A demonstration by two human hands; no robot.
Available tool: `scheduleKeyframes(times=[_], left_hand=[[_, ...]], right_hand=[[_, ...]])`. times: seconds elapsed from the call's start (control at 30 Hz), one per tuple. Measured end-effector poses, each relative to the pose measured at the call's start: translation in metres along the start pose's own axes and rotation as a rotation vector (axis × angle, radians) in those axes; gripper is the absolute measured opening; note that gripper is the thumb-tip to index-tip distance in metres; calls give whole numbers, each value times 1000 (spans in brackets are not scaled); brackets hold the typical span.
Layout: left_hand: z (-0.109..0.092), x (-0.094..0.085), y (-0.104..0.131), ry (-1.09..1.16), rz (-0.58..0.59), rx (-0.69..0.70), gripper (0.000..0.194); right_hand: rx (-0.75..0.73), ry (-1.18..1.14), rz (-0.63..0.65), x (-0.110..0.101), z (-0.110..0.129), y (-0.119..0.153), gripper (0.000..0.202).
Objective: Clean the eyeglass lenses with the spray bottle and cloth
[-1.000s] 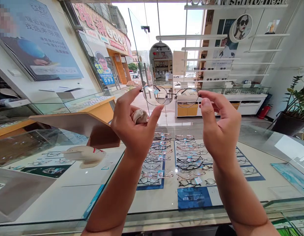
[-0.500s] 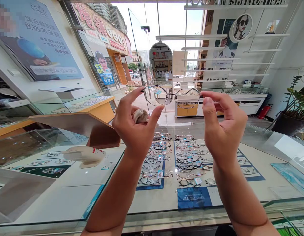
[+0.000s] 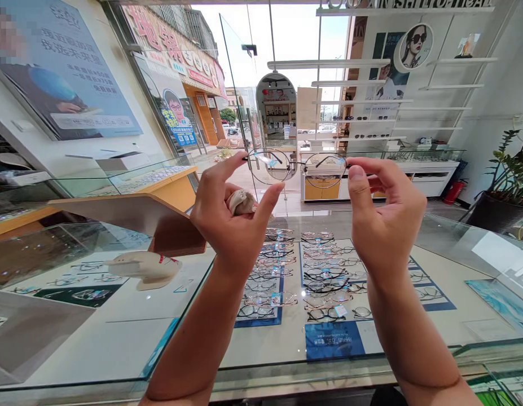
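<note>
A pair of round, thin-rimmed eyeglasses (image 3: pixel 297 163) is held up in mid-air above the glass counter, its lenses roughly level. My left hand (image 3: pixel 227 225) supports the frame's left end at the index fingertip, its thumb standing apart below the lens. A crumpled greyish cloth (image 3: pixel 241 202) is tucked in that palm under the curled fingers. On the other side, my right hand (image 3: pixel 386 220) pinches the right end of the frame between thumb and index finger. Through the lenses the dark temple arms show in part.
Several rows of eyeglasses lie in the glass display counter (image 3: pixel 261 354) below my hands. A brown wooden stand (image 3: pixel 176 231) sits on it at left, near a beige object (image 3: pixel 145 266). Behind are an oval mirror (image 3: pixel 276 93), wall shelves and a potted plant (image 3: pixel 504 180).
The eyeglasses have tilted slightly and their right end has shifted a little to the right. My left thumb has moved slightly right. Both hands keep their hold.
</note>
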State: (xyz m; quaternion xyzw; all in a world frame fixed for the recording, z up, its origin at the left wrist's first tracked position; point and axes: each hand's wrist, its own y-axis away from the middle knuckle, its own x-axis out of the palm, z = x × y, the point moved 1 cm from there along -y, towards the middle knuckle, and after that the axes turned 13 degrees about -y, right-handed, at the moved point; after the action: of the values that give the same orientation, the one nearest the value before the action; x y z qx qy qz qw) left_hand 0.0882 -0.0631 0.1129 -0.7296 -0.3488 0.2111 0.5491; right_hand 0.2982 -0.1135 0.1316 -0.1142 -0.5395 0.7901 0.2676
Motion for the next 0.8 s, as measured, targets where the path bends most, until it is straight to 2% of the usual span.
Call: scheduleKeyframes(times=[0.17,0.37,0.8], left_hand=[[2,1,-2,152,13,-37,53],[2,2,-3,221,37,-70,50],[14,11,-2,314,127,-157,60]], right_hand=[[6,-55,-12,1,-2,-1,21],[21,-77,-20,1,-2,-2,20],[3,-170,-10,2,-3,-2,13]])
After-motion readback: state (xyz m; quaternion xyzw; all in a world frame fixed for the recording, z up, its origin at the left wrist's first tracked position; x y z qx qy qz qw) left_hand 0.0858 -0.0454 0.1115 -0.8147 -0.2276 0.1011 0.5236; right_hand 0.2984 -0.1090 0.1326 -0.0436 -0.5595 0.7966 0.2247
